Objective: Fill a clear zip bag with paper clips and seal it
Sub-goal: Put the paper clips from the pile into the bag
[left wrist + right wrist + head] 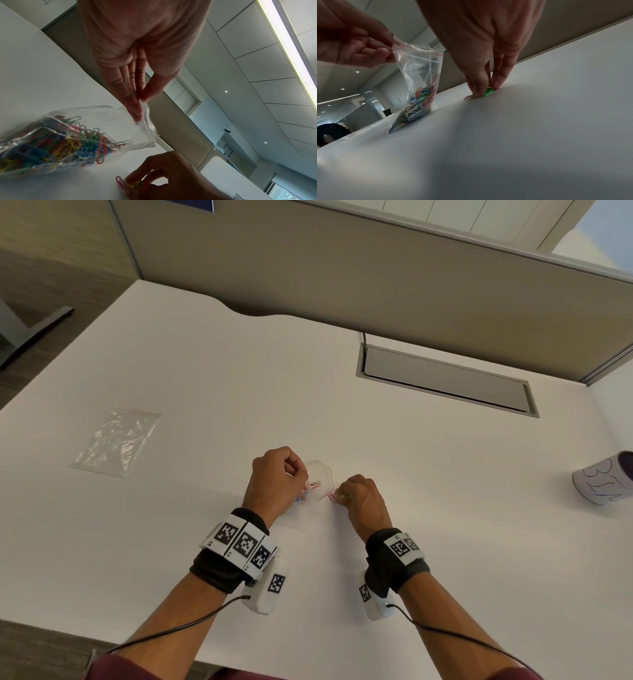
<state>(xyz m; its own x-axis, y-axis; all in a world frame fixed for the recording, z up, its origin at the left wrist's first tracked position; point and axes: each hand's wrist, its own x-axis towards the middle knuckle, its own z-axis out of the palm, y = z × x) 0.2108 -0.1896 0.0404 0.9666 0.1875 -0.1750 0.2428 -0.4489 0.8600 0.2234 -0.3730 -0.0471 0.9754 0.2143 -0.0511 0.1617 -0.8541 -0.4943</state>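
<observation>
A small clear zip bag [317, 481] [96, 129] [418, 75] with a red line at its mouth stands on the white table [376, 446], its lower half full of coloured paper clips [51, 146] [421, 102]. My left hand [277, 481] [139, 102] [359, 44] pinches the bag's top edge and holds it upright, mouth open. Just right of the bag, my right hand [359, 496] [154, 180] [485, 88] pinches a few loose clips [126, 184] [488, 92] against the tabletop; pink, green and yellow ones show.
A second, empty clear zip bag [118, 440] lies flat at the far left. A white cup with handwriting [606, 477] stands at the right edge. A grey cable hatch [445, 381] is set into the table near the back partition.
</observation>
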